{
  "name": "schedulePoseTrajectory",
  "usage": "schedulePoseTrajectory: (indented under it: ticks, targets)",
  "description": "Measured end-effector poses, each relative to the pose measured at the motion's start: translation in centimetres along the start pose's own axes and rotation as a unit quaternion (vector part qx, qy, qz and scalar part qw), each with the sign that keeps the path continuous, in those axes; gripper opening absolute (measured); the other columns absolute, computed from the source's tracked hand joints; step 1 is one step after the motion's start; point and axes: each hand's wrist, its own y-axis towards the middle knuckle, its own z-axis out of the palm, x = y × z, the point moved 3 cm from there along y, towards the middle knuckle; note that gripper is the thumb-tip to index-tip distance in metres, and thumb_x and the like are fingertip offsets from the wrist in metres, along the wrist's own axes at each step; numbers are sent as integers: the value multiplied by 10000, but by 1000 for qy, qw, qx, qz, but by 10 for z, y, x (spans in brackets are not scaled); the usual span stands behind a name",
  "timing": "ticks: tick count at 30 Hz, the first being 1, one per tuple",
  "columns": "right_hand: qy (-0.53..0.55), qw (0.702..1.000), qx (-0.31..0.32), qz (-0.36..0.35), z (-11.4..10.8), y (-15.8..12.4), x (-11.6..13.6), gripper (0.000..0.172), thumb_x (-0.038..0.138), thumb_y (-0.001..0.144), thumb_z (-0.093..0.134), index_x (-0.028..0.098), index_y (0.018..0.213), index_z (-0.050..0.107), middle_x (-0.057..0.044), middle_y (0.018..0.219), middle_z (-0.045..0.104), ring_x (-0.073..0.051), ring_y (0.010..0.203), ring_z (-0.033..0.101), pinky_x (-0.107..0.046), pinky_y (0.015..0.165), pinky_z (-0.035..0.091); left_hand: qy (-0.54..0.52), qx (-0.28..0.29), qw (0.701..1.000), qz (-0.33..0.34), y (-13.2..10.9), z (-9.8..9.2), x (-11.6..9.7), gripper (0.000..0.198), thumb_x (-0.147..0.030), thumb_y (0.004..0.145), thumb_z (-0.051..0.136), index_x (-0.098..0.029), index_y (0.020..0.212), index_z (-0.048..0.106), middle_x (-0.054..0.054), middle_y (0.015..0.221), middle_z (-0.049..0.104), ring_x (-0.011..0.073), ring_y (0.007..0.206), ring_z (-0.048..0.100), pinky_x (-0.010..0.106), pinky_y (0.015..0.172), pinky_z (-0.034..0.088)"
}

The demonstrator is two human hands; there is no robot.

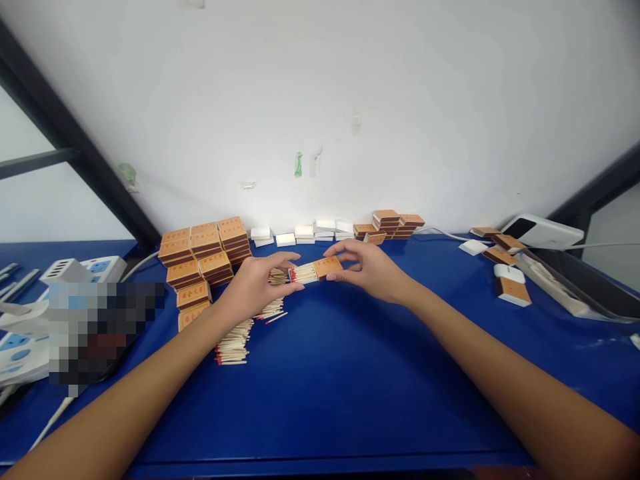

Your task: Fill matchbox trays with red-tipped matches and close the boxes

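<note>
From my remote seat, the head view shows me the left hand point(255, 280) with fingers clamped on the tray end of a half-open matchbox point(327, 268); the right hand point(373, 273) pinches its orange sleeve. It holds red-tipped matches point(305, 273), over the blue tabletop point(340, 387). Stacked matchboxes point(205, 239) stand left, by loose matches point(233, 344).

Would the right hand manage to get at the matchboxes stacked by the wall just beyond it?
Probably yes: the stacked matchboxes sit close beyond the right hand, with nothing visible standing between them. It would likely first have to let go of the half-open matchbox.
</note>
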Motion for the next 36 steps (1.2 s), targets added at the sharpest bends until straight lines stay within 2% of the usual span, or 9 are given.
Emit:
schedulePoseTrajectory:
  ticks: [2, 6, 10, 16, 21, 27, 30, 33, 36]
  targets:
    - [30, 999, -6, 13, 2, 1, -1, 375, 345, 768, 845, 211, 1071, 670, -82, 1175, 713, -254, 1097, 707, -421, 885, 620, -13, 2, 1000, -10, 0, 0, 2, 490, -380, 832, 851, -225, 1269, 693, 33, 1041, 814, 197, 904, 780, 303, 853, 601]
    - [133, 989, -13, 57, 10, 1, -2, 447, 393, 767, 860, 191, 1111, 658, -84, 1085, 753, -229, 949, 739, -472, 891, 641, -46, -11, 999, -27, 1, -1, 4, 481, -406, 823, 855, -223, 1247, 722, 45, 1082, 809, 219, 992, 775, 330, 904, 610]
    - [216, 975, -10, 58, 21, 0, 0, 488, 432, 823, 827, 182, 1198, 642, -103, 1174, 711, -218, 988, 708, -454, 852, 667, -58, -23, 998, -25, 1, -1, 2, 416, -382, 826, 855, -200, 1189, 760, 55, 1087, 805, 208, 948, 766, 330, 889, 614]
    - [165, 986, 0, 5, 26, -2, 5, 421, 472, 959, 673, 221, 1293, 615, -96, 1278, 631, -178, 940, 634, -344, 716, 648, -68, -11, 997, 20, 3, -2, -3, 302, -353, 853, 833, -221, 1121, 790, 44, 1053, 795, 191, 909, 742, 315, 841, 590]
    - [159, 987, -5, 12, 30, -5, 7, 406, 512, 1000, 591, 249, 1310, 596, -87, 1317, 596, -158, 874, 623, -361, 738, 651, -77, -16, 997, 25, 3, -1, -6, 290, -340, 866, 819, -229, 1132, 788, 47, 1075, 790, 195, 937, 740, 327, 862, 590]
    - [167, 985, -11, 29, 44, -11, 12, 455, 545, 1032, 509, 259, 1386, 507, -87, 1249, 595, -193, 985, 636, -388, 782, 662, -74, -48, 996, 4, 3, -3, -8, 290, -360, 856, 830, -216, 1105, 790, 52, 1072, 794, 196, 944, 744, 321, 850, 593]
    - [179, 984, -12, 25, 47, -12, 14, 455, 546, 1032, 508, 254, 1382, 499, -102, 1321, 570, -205, 1045, 625, -369, 758, 663, -81, -45, 996, 4, 2, -2, -9, 304, -377, 848, 839, -216, 1102, 793, 49, 1076, 796, 193, 945, 747, 315, 853, 593]
    - [183, 983, -9, 32, 48, -12, 13, 449, 558, 1028, 507, 256, 1361, 515, -114, 1418, 514, -186, 987, 639, -362, 741, 663, -83, -31, 996, 17, 0, 2, -12, 315, -429, 853, 829, -235, 1098, 795, 44, 1085, 800, 209, 979, 752, 337, 882, 599]
    - [190, 981, -1, 46, 48, -13, 14, 452, 556, 1032, 499, 252, 1366, 519, -113, 1387, 535, -171, 926, 653, -367, 749, 660, -83, -36, 996, 21, -2, 5, -14, 362, -472, 837, 831, -239, 1111, 786, 50, 1092, 802, 230, 1013, 754, 365, 919, 602]
